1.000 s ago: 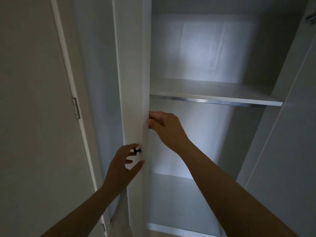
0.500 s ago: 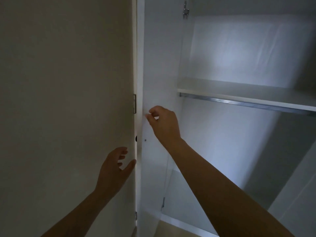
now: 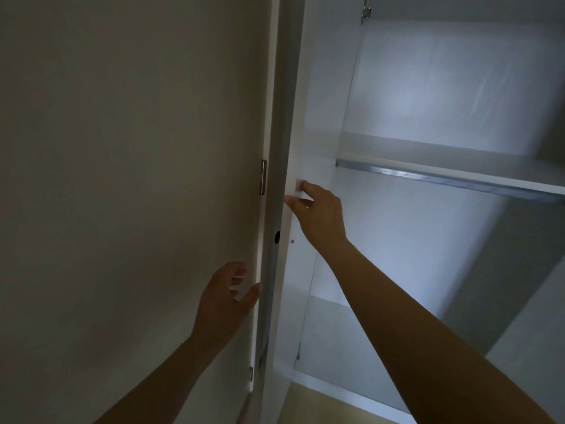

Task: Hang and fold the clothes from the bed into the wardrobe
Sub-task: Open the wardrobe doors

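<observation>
Directly ahead, the tall white laminate wardrobe point(image 3: 412, 87) stands open and fills the right half of the view, dim but lit pale blue-white on its back panel. Its white hinged door point(image 3: 308, 117) is swung out to the left and seen at a steep angle, close to a plain beige surface point(image 3: 122, 148) that takes up the left half.

The right hand point(image 3: 321, 214) is raised to the door's inner face, about midway up. Its fingers point(image 3: 307, 188) are curled against the panel and the thumb reaches to the door's free edge, though I cannot tell whether they truly grasp the panel. Just below that hand, a small round black knob point(image 3: 277, 237) shows at the door's edge.

Lower and to the left, the left hand point(image 3: 224, 298) is released. Its fingers are loosely spread and hold nothing, and its thumb tip is just beside the door's edge.

Inside, a flat white shelf point(image 3: 458, 157) crosses the wardrobe, with a silver metal hanging rail point(image 3: 443, 179) right under its front lip. A small metal hinge point(image 3: 263, 180) sits at the beige surface's right edge. A strip of tan floor point(image 3: 321, 405) shows at the bottom.
</observation>
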